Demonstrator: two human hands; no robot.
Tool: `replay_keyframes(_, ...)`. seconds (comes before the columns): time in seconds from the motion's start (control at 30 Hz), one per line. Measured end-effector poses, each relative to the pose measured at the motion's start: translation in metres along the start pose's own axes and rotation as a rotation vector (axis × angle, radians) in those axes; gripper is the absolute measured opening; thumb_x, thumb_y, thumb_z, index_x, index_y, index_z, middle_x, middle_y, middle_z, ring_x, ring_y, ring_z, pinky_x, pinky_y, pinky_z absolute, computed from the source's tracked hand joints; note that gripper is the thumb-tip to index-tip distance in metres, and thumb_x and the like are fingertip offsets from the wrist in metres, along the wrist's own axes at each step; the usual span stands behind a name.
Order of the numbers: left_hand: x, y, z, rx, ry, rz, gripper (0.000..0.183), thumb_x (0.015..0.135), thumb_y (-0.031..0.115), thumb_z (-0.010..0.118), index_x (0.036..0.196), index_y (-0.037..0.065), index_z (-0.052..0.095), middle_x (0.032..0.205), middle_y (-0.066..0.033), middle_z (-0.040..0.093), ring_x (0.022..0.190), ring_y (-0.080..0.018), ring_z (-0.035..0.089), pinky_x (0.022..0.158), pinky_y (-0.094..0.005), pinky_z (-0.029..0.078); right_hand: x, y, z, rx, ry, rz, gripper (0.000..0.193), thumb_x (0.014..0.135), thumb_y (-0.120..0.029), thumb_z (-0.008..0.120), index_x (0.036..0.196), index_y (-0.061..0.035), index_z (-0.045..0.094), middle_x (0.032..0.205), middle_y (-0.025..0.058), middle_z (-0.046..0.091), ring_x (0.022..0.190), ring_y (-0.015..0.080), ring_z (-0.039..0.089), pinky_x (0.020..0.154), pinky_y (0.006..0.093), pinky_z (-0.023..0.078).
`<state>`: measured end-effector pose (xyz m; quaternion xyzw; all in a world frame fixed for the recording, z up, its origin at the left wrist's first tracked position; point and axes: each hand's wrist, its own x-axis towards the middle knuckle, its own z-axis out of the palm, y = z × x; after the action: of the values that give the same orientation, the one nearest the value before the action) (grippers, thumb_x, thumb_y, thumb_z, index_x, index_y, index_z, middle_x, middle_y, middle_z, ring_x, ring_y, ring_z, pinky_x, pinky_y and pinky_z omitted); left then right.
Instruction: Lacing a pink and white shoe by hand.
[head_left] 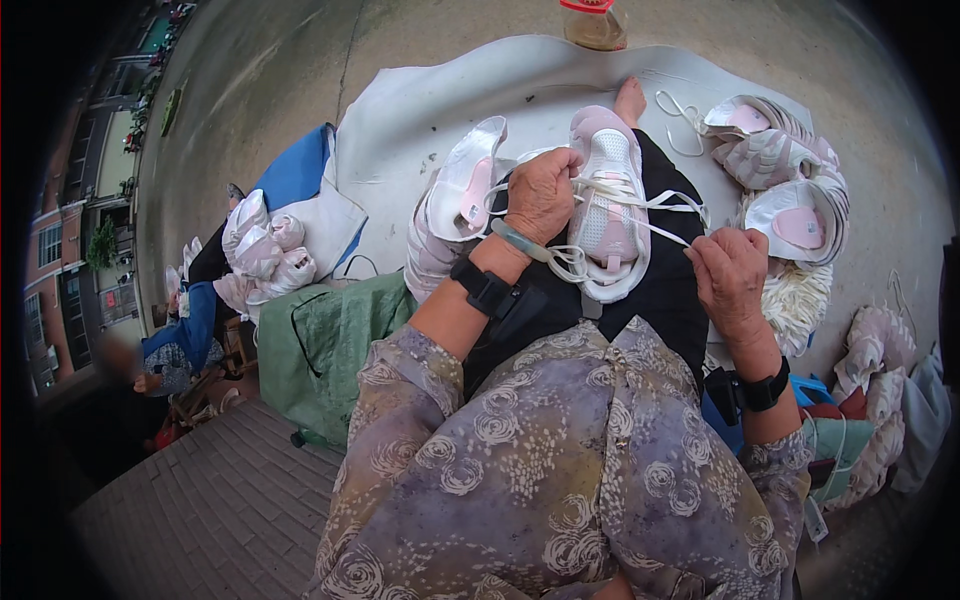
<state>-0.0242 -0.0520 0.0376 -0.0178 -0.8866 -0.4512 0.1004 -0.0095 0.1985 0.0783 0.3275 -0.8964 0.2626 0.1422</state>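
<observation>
A pink and white sneaker (610,215) lies on my lap, toe pointing away. My left hand (541,195) grips its left side and holds white lace (590,262) loops near the eyelets. My right hand (728,272) sits to the right of the shoe, pinching a white lace end pulled taut across the tongue. A second matching sneaker (462,200) lies just left of my left hand, its pink insole showing. Both wrists wear black bands; the left also has a pale green bangle.
A pile of similar sneakers (790,180) lies at the right on a white sheet (420,110). More shoes (262,250) are heaped at the left beside a green sack (320,340). Another person (170,350) sits at the far left. A bag (595,22) stands at the top.
</observation>
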Motion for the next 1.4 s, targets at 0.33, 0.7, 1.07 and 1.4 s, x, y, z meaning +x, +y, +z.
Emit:
replay_keyframes(0.33,-0.020,0.040,0.042,-0.079,-0.274,0.476,0.013,0.070,0.008,0.058,0.083,0.008,0.060,0.072,-0.0095,0.058,0.070,-0.0277,0.055,0.066,-0.0356,0.041,0.000,-0.004,-0.002,0.037,-0.059,0.016,0.011,0.068,-0.008,0.063,0.074,-0.0078,0.054,0.064,0.0030,0.045,0.063,0.0211,0.048,0.066,0.0357,0.032)
replay_keyframes(0.7,-0.030,0.044,0.020,-0.032,-0.387,0.360,0.010,0.072,0.013,0.060,0.080,0.008,0.061,0.068,-0.0086,0.058,0.065,-0.0272,0.057,0.059,-0.0348,0.044,0.005,-0.004,0.021,0.302,-0.230,0.126,0.010,0.069,-0.009,0.063,0.072,-0.0074,0.054,0.065,0.0036,0.046,0.064,0.0217,0.048,0.065,0.0337,0.032)
replay_keyframes(1.07,-0.031,0.013,0.002,0.240,-0.092,0.232,0.011,0.065,0.010,0.062,0.075,0.007,0.060,0.093,-0.0086,0.056,0.089,-0.0266,0.052,0.076,-0.0383,0.037,0.019,-0.017,0.069,0.261,-0.080,0.091,0.032,0.061,-0.009,0.065,0.091,-0.0073,0.054,0.106,0.0118,0.047,0.101,0.0282,0.045,0.083,0.0383,0.034)
replay_keyframes(1.4,-0.038,0.008,0.013,0.592,-0.173,0.341,0.010,0.067,0.012,0.055,0.075,0.006,0.058,0.119,-0.0144,0.046,0.113,-0.0378,0.037,0.093,-0.0527,0.027,0.016,-0.014,0.083,0.143,-0.086,0.020,0.033,0.058,-0.007,0.060,0.090,-0.0017,0.055,0.110,0.0143,0.046,0.108,0.0312,0.042,0.089,0.0439,0.032)
